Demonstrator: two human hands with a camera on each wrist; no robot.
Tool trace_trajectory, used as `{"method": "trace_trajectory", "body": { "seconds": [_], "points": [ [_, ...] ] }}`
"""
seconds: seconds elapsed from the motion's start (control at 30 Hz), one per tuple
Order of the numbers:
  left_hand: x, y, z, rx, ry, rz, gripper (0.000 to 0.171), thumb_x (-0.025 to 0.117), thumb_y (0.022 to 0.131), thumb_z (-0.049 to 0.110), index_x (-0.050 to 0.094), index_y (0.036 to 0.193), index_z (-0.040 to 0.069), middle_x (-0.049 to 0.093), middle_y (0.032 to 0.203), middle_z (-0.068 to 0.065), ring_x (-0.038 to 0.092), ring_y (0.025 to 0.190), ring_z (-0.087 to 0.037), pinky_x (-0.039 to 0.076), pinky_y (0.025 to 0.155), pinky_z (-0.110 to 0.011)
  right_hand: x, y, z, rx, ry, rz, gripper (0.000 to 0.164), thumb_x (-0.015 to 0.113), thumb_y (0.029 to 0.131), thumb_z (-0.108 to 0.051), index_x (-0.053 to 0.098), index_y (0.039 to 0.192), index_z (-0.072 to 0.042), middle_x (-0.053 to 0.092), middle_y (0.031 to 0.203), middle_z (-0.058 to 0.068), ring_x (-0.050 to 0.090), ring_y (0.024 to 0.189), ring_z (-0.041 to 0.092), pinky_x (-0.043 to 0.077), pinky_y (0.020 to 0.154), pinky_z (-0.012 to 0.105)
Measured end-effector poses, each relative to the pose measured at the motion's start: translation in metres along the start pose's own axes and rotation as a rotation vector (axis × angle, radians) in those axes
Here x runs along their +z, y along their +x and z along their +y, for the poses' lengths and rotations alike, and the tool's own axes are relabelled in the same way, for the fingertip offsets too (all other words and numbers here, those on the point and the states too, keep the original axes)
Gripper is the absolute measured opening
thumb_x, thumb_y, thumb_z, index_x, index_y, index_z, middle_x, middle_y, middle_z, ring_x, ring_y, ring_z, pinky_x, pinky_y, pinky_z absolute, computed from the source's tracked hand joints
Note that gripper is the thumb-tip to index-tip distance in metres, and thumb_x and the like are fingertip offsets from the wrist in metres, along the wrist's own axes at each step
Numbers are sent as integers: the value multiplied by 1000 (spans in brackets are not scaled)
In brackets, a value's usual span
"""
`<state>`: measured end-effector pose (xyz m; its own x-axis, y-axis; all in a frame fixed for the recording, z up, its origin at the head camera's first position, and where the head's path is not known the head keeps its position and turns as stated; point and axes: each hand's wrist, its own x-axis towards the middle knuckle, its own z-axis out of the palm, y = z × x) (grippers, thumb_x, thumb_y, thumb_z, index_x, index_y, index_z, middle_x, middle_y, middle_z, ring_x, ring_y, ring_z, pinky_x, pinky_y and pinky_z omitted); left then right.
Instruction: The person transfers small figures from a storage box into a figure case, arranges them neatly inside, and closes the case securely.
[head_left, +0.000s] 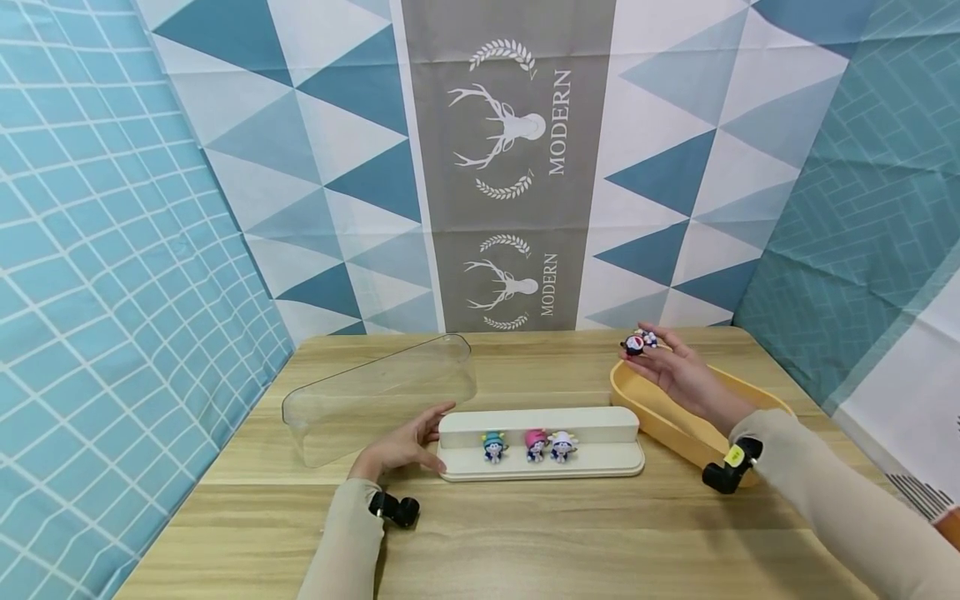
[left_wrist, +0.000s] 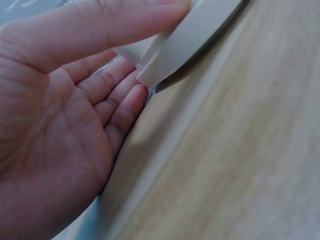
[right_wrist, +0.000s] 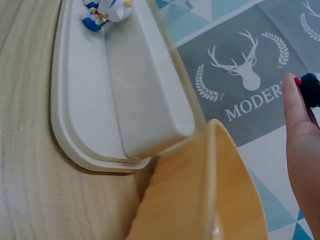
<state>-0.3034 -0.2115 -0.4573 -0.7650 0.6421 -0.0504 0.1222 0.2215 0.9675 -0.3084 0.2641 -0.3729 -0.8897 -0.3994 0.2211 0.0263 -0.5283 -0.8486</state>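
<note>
A cream-white two-step display stand lies lengthwise on the table. Three small figurines stand on its lower step: one with a teal hat, one with a pink hat and one with a white hat. My left hand grips the stand's left end; the left wrist view shows the thumb over the edge and the fingers behind. Raised above the orange-yellow tray's left end, my right hand holds small dark, red and white figurines, seemingly two. Only a dark bit of them shows in the right wrist view.
Close to the stand's right end sits the long orange-yellow tray, partly under my right forearm. A clear plastic cover stands behind my left hand. Patterned cloth walls enclose the wooden table at the back and sides.
</note>
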Motion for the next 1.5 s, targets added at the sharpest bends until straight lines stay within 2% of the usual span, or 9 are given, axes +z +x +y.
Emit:
{"method": "trace_trajectory", "body": {
  "seconds": [0.13, 0.4, 0.53, 0.7, 0.83, 0.93, 1.13, 1.37, 1.5],
  "points": [
    [1, 0, 0, -5, -9, 3, 109, 79, 76, -11, 12, 160, 6, 24, 158, -27, 38, 136, -40, 40, 107, -42, 1, -1, 7, 37, 25, -21, 45, 30, 107, 3, 53, 135, -23, 52, 127, 17, 64, 115, 27, 44, 102, 36],
    [-1, -1, 0, -2, 13, -3, 108, 79, 77, -9, 11, 159, 4, 23, 158, -28, 38, 136, -40, 41, 106, -39, 8, -2, 17, 110, 26, 97, 39, 35, 107, 1, 36, 143, -14, 51, 126, 16, 66, 111, 27, 46, 100, 35],
    [0, -1, 0, -3, 7, 0, 107, 78, 77, -11, 11, 159, 4, 23, 157, -28, 38, 136, -40, 39, 108, -43, 10, -3, 22, 142, -11, 118, 38, 36, 106, 1, 37, 142, -14, 47, 127, 16, 66, 110, 25, 42, 103, 36],
    [0, -1, 1, -2, 10, 8, 107, 78, 77, -11, 12, 159, 4, 22, 158, -27, 37, 136, -39, 36, 110, -47, 13, -5, 27, 175, -54, 115, 40, 40, 106, 1, 41, 144, -11, 54, 125, 18, 66, 110, 25, 39, 104, 39],
    [1, -1, 1, 2, 1, 1, 107, 78, 77, -12, 12, 159, 3, 25, 157, -28, 38, 136, -40, 38, 108, -45, 15, -5, 31, 189, -94, 111, 41, 44, 105, -1, 37, 145, -6, 54, 127, 21, 66, 109, 25, 40, 103, 40],
    [1, -1, 2, 10, -11, -6, 107, 78, 76, -13, 11, 159, 2, 27, 155, -29, 40, 134, -39, 41, 106, -42, 17, -4, 32, 185, -129, 102, 36, 45, 105, -1, 38, 140, -3, 53, 124, 21, 67, 108, 24, 46, 100, 39],
    [1, -1, 1, 24, -10, -16, 107, 77, 77, -13, 11, 159, 2, 29, 154, -29, 44, 131, -37, 46, 101, -37, 24, -6, 35, 159, -130, 42, 22, 45, 104, 3, 56, 119, -8, 64, 116, 15, 68, 105, 27, 52, 92, 38],
    [1, 0, 0, 29, -13, -20, 107, 77, 76, -14, 10, 159, 1, 30, 153, -29, 46, 129, -34, 47, 99, -36, 33, -13, 37, 184, -209, 35, 23, 46, 105, -2, 64, 108, -16, 70, 110, 4, 70, 101, 21, 55, 88, 37],
    [0, 0, -1, 26, -14, -16, 107, 77, 76, -14, 10, 159, 1, 31, 153, -29, 46, 129, -35, 47, 99, -37, 38, -15, 39, 161, -239, 41, 28, 46, 104, -1, 67, 103, -19, 70, 110, 2, 69, 101, 18, 55, 89, 34]
  ]
}}
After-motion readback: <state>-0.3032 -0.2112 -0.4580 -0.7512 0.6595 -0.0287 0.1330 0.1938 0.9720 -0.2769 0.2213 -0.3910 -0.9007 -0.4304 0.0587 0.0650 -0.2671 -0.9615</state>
